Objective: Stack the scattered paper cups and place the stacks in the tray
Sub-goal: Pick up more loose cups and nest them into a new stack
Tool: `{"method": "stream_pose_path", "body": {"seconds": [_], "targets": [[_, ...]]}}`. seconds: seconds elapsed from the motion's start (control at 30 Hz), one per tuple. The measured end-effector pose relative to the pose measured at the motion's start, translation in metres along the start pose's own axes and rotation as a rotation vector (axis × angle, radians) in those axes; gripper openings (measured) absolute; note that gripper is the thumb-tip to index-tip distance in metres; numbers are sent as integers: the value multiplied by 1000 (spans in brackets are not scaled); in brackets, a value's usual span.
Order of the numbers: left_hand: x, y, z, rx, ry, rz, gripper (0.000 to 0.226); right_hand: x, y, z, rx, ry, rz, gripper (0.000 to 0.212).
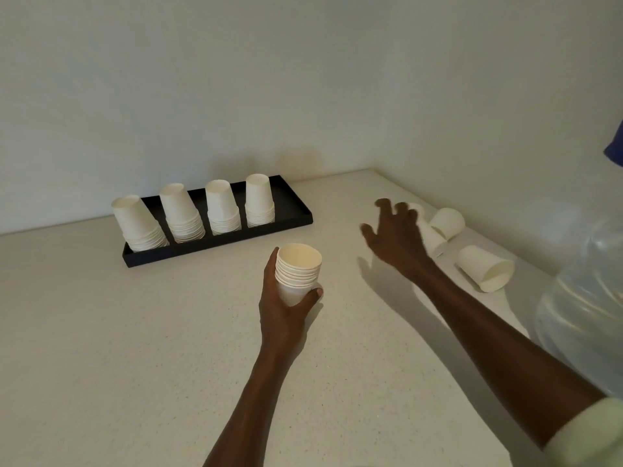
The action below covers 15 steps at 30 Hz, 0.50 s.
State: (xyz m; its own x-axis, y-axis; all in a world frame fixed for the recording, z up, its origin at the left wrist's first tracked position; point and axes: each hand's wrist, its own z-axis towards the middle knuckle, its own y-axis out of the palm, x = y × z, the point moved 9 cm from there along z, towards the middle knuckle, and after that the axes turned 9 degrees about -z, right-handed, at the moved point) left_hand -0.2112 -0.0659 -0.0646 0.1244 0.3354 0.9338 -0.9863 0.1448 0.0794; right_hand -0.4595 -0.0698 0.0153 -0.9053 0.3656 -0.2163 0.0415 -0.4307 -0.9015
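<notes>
My left hand (286, 308) grips an upright stack of white paper cups (298, 271), mouths up, above the middle of the counter. My right hand (394, 234) hovers with fingers spread over loose cups lying on their sides at the right: one partly under the hand (433, 241), one behind it (448, 223), one nearer me (485, 268). A black tray (296, 207) at the back left carries several upside-down cup stacks (220, 210).
The pale speckled counter (135, 332) meets white walls at the back and right. A big clear water bottle (586, 298) with a blue cap (615, 146) stands at the right edge, close to the loose cups.
</notes>
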Motion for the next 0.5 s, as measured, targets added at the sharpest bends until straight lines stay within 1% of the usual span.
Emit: {"method": "stream_pose_path", "body": {"seconds": [0.07, 0.13, 0.23, 0.4, 0.5], "targets": [[-1, 0, 0, 4, -8, 12, 88, 39, 8, 12, -31, 101, -209, 64], [-2, 1, 1, 7, -14, 15, 87, 71, 19, 17, -88, 177, -318, 63], [-3, 1, 1, 10, -24, 19, 87, 94, 31, 16, -156, 204, -440, 58], [-5, 1, 2, 10, -30, 21, 87, 93, 34, 13, -74, 165, -492, 62], [-7, 1, 1, 10, -34, 15, 86, 87, 33, 7, -88, 152, -495, 72]]}}
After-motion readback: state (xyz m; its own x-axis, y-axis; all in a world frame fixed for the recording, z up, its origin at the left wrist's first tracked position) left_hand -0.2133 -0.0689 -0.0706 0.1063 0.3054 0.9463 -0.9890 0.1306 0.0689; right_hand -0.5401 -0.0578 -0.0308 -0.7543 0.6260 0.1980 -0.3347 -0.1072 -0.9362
